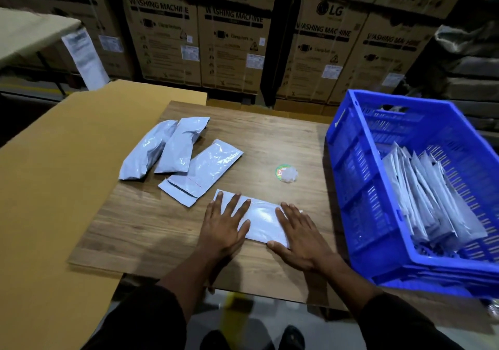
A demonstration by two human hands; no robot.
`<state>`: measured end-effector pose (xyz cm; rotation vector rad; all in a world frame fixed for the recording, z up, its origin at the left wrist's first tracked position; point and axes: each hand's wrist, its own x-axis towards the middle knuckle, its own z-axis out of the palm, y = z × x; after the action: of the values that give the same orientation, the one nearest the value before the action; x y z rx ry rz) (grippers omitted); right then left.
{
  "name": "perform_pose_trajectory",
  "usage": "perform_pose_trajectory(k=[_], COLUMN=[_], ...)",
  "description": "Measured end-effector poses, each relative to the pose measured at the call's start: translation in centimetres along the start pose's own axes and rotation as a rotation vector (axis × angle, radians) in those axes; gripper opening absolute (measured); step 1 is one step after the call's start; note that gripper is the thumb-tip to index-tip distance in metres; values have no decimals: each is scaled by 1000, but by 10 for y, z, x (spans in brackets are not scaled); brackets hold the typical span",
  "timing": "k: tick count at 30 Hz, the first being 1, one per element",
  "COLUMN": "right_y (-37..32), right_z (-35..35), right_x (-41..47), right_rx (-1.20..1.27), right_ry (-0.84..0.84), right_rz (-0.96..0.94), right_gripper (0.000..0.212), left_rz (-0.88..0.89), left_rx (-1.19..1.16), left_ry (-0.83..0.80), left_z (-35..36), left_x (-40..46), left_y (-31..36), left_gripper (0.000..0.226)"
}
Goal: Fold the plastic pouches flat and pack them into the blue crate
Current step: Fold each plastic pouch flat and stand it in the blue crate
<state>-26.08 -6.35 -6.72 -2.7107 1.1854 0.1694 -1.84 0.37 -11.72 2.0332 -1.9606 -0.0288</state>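
Grey plastic pouch (260,221) lies flat on the wooden worktop (283,139), pressed down by the left hand (224,225) and right hand (299,237), fingers straight and spread. Three unfolded pouches (178,158) lie just beyond; folded pouches (426,201) stand in the blue crate (356,187) at right.

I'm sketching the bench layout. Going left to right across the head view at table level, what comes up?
Cardboard sheet → three unfolded pouches → left hand → pouch being pressed → right hand → blue crate with packed pouches.
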Motion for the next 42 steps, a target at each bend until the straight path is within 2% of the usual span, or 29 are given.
perform_pose_trajectory(k=[2,4,7,9,11,13,15,17,20,23,26,28,31,33,35,38,42], right_y=[7,7,3,0,-1,-5,-8,-12,-28,-46,-51,-49,-40,-29,-18,-1,21], right_z=[-4,-6,-5,-4,-4,-8,-13,-18,-19,-22,-31,-46,-64,-72,-83,-104,-142], right_x=[-5,-10,-13,-9,-7,-7,-7,-10,-19,-19,-1,10,15,16,13,7,-6], right_rx=[3,-38,-153,-140,-93,-49,9,-14,-241,-381,-436,-376,-326,-263,-178,-68,36], right_ry=[-43,1,148,198,254,300,308,328,373,362,299,252,242,206,269,438,612], right_rz=[-22,-76,-227,-296,-308,-278,-210,-215,-415,-536,-428,-395,-376,-309,-245,-203,-134], right_gripper=[95,93,65,42,30,30,27,25,35,27,21,29,25,25,29,40,36], left_rz=[-20,-36,-55,-56,-11,105,184,150,128,204,273,255,90,-37,-93,-71,3], left_rx=[24,39,47,23,1,26,84,105,98,69,15,38,80,11,-57,-68,-36], left_ry=[-41,-61,-92,-100,-55,5,51,125,193,202,222,217,233,245,183,13,-116], left_z=[0,1,2,2,-1,-6,-9,-12,-20,-32,-41,-48,-59,-55,-43,-21,-5], left_x=[0,1,3,2,-1,-7,-11,-8,3,12,21,26,23,14,6,-1,9], left_y=[-2,-2,-2,-3,-3,-4,-6,-9,-10,-8,-6,-7,-6,-1,6,19,46], left_gripper=[57,58,60,68,78,79,59,45,49,52,48,51,59,67,71,68,62])
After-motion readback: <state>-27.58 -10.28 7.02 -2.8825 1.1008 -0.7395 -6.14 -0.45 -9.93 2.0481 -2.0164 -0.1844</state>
